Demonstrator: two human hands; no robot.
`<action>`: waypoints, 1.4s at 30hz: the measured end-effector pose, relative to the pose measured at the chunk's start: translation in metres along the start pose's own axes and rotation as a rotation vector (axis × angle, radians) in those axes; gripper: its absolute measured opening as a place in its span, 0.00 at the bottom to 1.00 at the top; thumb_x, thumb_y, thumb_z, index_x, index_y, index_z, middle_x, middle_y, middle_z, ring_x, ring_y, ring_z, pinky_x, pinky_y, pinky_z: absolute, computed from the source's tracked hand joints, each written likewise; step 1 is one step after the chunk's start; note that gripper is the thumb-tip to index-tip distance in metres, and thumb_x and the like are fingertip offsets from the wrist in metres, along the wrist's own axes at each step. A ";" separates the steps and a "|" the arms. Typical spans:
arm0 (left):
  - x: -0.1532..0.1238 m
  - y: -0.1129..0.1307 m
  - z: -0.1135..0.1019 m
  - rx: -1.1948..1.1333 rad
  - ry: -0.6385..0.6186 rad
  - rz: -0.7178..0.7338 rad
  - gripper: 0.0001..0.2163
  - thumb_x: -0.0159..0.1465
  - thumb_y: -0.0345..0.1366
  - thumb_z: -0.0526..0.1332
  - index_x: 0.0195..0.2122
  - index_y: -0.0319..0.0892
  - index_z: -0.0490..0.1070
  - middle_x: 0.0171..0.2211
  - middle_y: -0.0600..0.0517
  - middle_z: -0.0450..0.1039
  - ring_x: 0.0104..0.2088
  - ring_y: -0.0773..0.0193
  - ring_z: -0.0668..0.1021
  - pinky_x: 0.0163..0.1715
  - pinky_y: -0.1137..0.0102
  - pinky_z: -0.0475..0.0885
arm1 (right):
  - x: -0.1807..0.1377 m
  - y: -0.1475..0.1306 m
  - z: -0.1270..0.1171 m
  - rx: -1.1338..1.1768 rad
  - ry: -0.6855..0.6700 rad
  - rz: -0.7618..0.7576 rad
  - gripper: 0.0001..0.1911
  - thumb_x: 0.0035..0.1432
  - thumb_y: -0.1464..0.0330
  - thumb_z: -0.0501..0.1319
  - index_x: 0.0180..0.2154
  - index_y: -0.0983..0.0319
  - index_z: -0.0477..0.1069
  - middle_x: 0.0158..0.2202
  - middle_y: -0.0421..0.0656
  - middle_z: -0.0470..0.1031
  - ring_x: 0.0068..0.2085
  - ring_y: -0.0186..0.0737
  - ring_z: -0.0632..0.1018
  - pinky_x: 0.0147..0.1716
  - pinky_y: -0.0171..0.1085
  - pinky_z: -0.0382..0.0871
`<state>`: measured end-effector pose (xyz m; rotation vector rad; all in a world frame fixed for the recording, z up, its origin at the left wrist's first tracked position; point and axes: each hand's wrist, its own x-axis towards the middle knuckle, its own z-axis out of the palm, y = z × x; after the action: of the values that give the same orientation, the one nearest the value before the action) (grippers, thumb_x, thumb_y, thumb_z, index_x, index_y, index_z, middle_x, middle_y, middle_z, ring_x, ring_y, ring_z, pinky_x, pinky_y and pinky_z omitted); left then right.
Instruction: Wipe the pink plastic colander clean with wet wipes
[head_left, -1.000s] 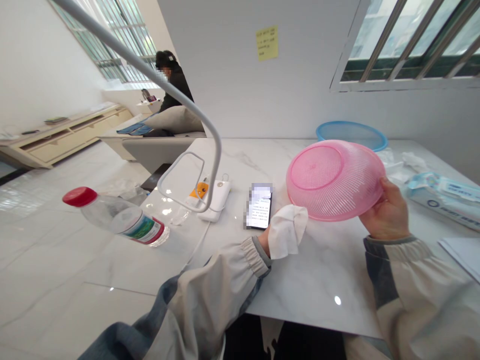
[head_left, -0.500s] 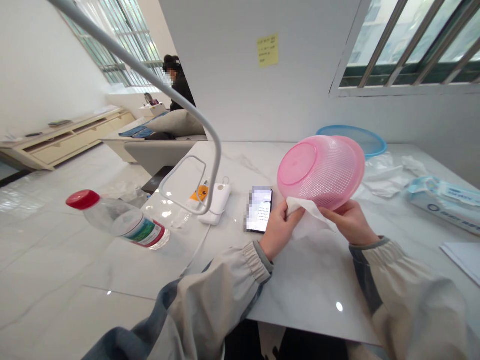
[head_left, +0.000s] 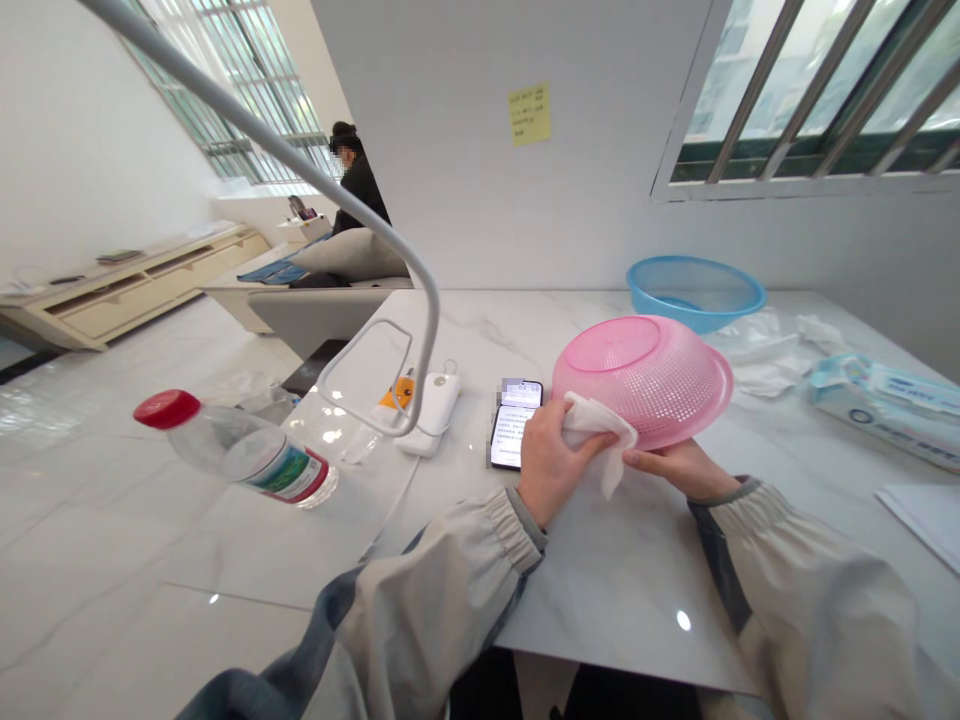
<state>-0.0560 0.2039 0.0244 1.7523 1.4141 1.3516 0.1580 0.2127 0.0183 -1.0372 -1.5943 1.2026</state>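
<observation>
The pink basket (head_left: 652, 375) has tipped flatter (bottom up); left hand (head_left: 547, 462) clutches wipe (head_left: 600, 428), right hand (head_left: 671, 466) grips rim.

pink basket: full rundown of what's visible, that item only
The pink basket is a round, shallow colander that looks like translucent plastic, with fine mesh walls, a flat base with a raised ring and a flared rim. It is upside down, base up, slightly tilted above the marble table. The left hand presses a white wipe against its near wall. The right hand grips the near rim from below.
</observation>
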 end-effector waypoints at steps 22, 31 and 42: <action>-0.008 0.021 -0.009 -0.463 -0.303 0.199 0.13 0.67 0.43 0.72 0.37 0.44 0.69 0.65 0.39 0.71 0.62 0.51 0.77 0.45 0.65 0.80 | 0.012 0.008 0.002 -0.084 0.368 -0.031 0.28 0.50 0.49 0.79 0.48 0.58 0.84 0.52 0.49 0.85 0.54 0.61 0.83 0.60 0.60 0.76; -0.008 0.012 -0.001 -0.301 -0.219 0.117 0.11 0.67 0.43 0.72 0.37 0.46 0.72 0.34 0.54 0.74 0.31 0.65 0.72 0.33 0.68 0.69 | 0.011 0.011 0.000 -0.169 0.404 -0.053 0.24 0.52 0.50 0.78 0.45 0.57 0.85 0.49 0.49 0.85 0.52 0.60 0.84 0.57 0.59 0.77; -0.001 0.005 -0.006 -0.235 0.079 0.030 0.09 0.65 0.38 0.71 0.42 0.46 0.72 0.35 0.53 0.72 0.37 0.61 0.75 0.43 0.65 0.70 | 0.017 0.005 -0.001 -0.129 0.552 -0.098 0.19 0.51 0.62 0.75 0.46 0.59 0.85 0.50 0.48 0.85 0.53 0.59 0.84 0.60 0.56 0.77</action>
<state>-0.0591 0.1999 0.0299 1.5880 1.2182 1.5500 0.1542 0.2301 0.0162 -1.2292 -1.2747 0.6714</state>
